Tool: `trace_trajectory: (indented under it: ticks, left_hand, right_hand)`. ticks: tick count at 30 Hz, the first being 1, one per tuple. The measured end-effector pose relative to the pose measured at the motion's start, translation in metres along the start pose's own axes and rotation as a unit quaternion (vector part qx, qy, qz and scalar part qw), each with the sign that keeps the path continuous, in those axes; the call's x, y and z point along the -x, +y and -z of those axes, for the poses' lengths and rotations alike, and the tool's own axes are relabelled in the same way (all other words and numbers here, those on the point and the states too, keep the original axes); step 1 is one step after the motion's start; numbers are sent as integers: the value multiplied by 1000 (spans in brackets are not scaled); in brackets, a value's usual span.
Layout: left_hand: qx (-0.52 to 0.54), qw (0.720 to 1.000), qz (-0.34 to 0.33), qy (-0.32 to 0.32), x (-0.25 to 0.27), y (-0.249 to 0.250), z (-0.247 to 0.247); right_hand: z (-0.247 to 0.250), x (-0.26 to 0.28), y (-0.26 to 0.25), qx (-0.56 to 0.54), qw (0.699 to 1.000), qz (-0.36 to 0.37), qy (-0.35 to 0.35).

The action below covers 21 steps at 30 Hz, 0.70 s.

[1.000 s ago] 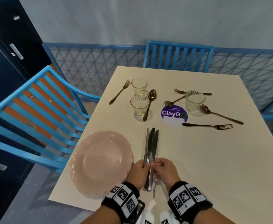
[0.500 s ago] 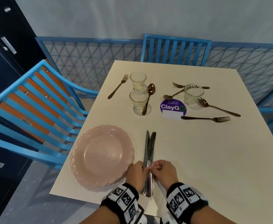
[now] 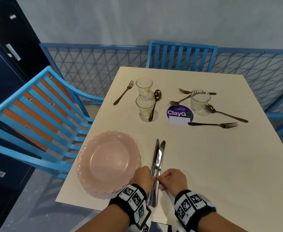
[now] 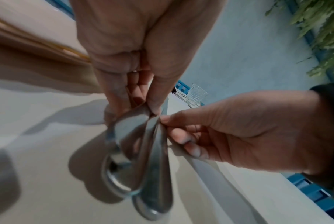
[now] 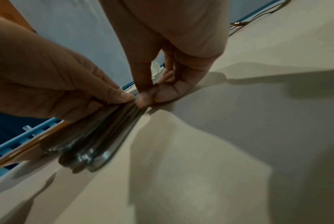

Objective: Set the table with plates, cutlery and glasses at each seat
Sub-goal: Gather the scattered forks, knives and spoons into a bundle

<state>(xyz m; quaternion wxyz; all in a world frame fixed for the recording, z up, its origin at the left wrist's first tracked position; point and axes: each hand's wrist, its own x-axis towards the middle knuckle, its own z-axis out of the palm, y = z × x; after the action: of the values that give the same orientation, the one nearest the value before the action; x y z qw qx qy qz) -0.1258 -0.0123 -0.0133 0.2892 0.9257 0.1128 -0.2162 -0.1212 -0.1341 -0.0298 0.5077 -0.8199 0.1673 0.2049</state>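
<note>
Knives (image 3: pixel 157 158) right of plates (image 3: pixel 108 163)

Silver knives (image 3: pixel 157 158) bundled beside stacked pink plates (image 3: pixel 109 162) (near edge), glasses (image 3: pixel 145 107) beyond

Both hands meet at a bundle of silver steel table knives (image 3: pixel 157 158) lying on the cream surface (image 3: pixel 221 164). The left hand (image 3: pixel 143 177) and right hand (image 3: pixel 173 180) each pinch the handles. A stack of pink scalloped plates (image 3: pixel 109 162) sits just left of them.
</note>
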Motion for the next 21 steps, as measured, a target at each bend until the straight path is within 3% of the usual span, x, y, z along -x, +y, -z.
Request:
trace_trajectory:
  ticks: [12,17,21]
  left_hand:
    - [-114,988,-55,-84,-12,16,22]
    - [-121,981,-31,-147,-23,14,26]
    - [-138,983,-88,-81,-41,33,45]
  right_hand:
    - [-2,-1,2,-31,999,-16,6]
    - [5,-2,-3,18,1000,21,-1]
    - [31,-24,-30,113,987,110,23]
